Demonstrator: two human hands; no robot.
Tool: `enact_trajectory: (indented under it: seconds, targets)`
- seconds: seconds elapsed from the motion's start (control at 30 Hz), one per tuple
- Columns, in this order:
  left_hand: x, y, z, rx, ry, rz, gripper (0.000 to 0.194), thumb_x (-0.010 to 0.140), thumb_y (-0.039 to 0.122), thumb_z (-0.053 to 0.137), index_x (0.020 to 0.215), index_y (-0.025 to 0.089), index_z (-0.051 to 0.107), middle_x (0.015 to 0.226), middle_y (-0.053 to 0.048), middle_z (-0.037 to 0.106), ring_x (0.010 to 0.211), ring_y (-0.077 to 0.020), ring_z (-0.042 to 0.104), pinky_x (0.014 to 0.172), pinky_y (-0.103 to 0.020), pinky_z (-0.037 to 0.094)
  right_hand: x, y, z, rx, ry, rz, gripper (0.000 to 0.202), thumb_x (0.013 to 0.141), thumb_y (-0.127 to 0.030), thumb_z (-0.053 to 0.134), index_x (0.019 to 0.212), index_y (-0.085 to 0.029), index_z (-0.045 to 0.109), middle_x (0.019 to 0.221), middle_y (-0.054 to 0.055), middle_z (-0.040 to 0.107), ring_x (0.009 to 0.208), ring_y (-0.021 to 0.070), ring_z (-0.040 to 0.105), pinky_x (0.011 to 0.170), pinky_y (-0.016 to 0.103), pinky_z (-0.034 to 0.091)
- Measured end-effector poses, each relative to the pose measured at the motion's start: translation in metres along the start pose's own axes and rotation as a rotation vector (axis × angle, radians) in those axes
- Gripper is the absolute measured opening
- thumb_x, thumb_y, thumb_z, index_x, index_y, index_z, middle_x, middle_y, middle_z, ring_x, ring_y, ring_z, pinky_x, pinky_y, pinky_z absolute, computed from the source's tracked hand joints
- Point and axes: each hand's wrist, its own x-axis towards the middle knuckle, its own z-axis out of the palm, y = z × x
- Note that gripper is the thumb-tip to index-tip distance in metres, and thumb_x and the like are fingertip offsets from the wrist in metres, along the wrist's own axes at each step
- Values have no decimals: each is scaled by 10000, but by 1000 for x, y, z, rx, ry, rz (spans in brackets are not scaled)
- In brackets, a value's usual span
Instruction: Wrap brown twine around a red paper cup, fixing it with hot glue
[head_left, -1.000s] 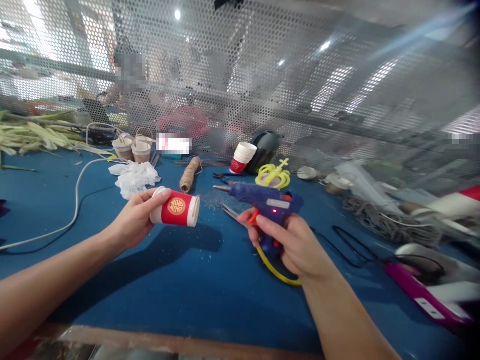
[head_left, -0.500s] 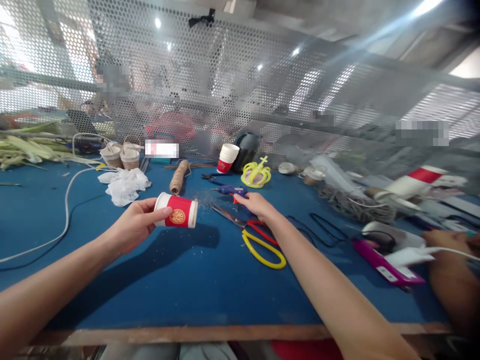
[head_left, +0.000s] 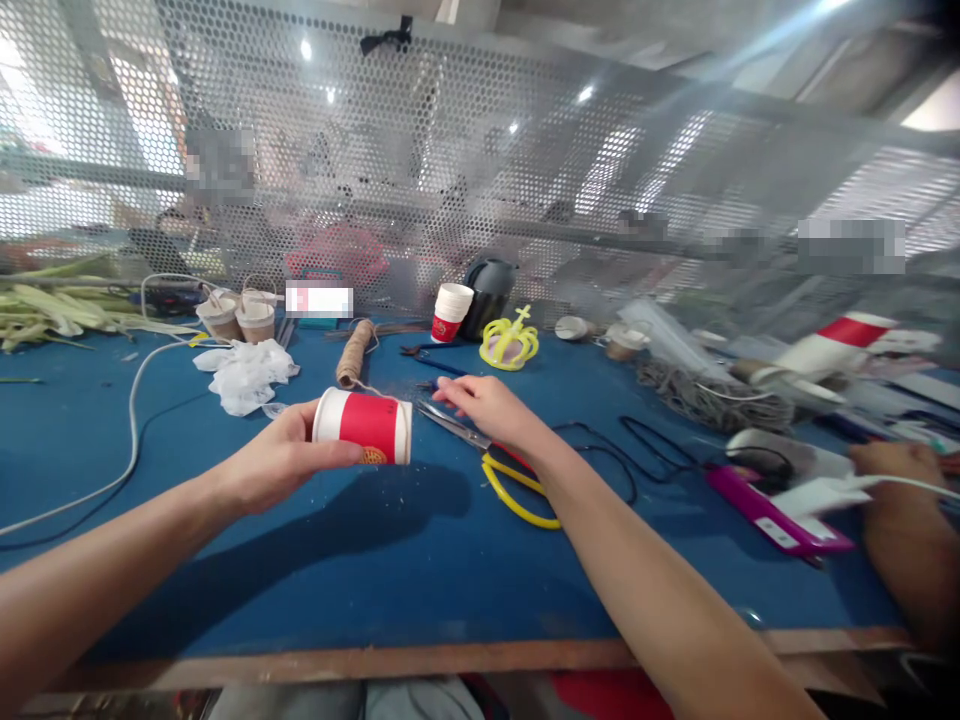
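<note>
My left hand [head_left: 281, 455] grips a red and white paper cup [head_left: 367, 425] tipped on its side above the table, the thumb along its printed band. The cup's base points right, toward my right hand [head_left: 484, 405]. Those fingers are pinched together just past the base; what they hold, if anything, I cannot make out. A thin strand leads from the roll of twine [head_left: 355, 352] toward the cup's base. Scissors [head_left: 517, 490] with yellow and red handles lie under my right wrist. The blue glue gun beneath my right hand is mostly hidden.
Behind stand stacked paper cups [head_left: 453, 312], a dark kettle [head_left: 491, 300] and a yellow crown-shaped piece [head_left: 510, 345]. White crumpled plastic [head_left: 251, 375] lies left. On the right are a purple power strip [head_left: 776, 510], grey cord [head_left: 712, 400] and another person's hand [head_left: 896, 470].
My right hand has come off the glue gun and moved left toward the cup, fingers now pinched. My left hand has turned the cup and brought it slightly right.
</note>
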Motion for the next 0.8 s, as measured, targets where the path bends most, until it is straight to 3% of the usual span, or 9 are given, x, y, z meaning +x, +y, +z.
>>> enact_trajectory:
  seconds: [0.07, 0.17, 0.3, 0.43, 0.57, 0.67, 0.8]
  targets:
    - [-3, -4, 0, 98, 1, 25, 276, 611, 176, 714, 882, 172, 667, 813, -34, 696, 719, -159, 609, 697, -246, 460, -16, -15, 5, 282, -187, -141, 529, 885, -489, 254, 908, -160, 668, 914, 75, 672, 831, 150, 604, 721, 258, 460]
    - [-8, -10, 1, 255, 18, 46, 231, 632, 190, 701, 861, 174, 671, 734, -11, 682, 607, -124, 570, 586, -199, 437, -33, -27, 14, 612, -370, -248, 562, 861, -538, 270, 907, -149, 673, 892, 80, 676, 831, 153, 600, 768, 291, 454]
    - [-12, -17, 1, 313, -12, 19, 183, 665, 210, 675, 843, 170, 662, 664, 10, 655, 547, -97, 519, 538, -174, 410, -40, -32, 23, 703, -429, -176, 514, 815, -561, 376, 906, -154, 677, 834, 67, 682, 823, 164, 597, 791, 310, 439]
    - [-12, -19, 1, 313, -60, -30, 138, 712, 264, 629, 781, 152, 669, 681, -5, 660, 581, -112, 532, 582, -196, 426, -37, -35, 33, 866, -535, -96, 434, 799, -515, 453, 866, -147, 673, 758, 47, 670, 726, 138, 594, 712, 278, 446]
    - [-14, -16, -1, 369, -43, -24, 166, 728, 285, 611, 775, 141, 679, 702, -9, 670, 608, -120, 539, 619, -214, 429, -33, -38, 39, 1038, -431, -21, 204, 653, -326, 684, 730, -141, 645, 692, 4, 643, 642, 92, 561, 658, 231, 423]
    - [-15, -14, -3, 304, 10, -30, 171, 715, 284, 631, 804, 147, 681, 747, -11, 687, 645, -122, 558, 644, -214, 435, -34, -39, 35, 1146, -382, -28, 137, 620, -253, 697, 664, -141, 631, 720, 3, 644, 658, 83, 555, 684, 231, 414]
    - [-13, -15, -5, 49, 106, -80, 146, 689, 270, 665, 772, 150, 670, 702, -9, 691, 611, -102, 572, 601, -188, 445, -39, -42, 24, 1145, -311, -101, 64, 642, -197, 670, 689, -157, 656, 758, -3, 647, 700, 78, 549, 748, 239, 395]
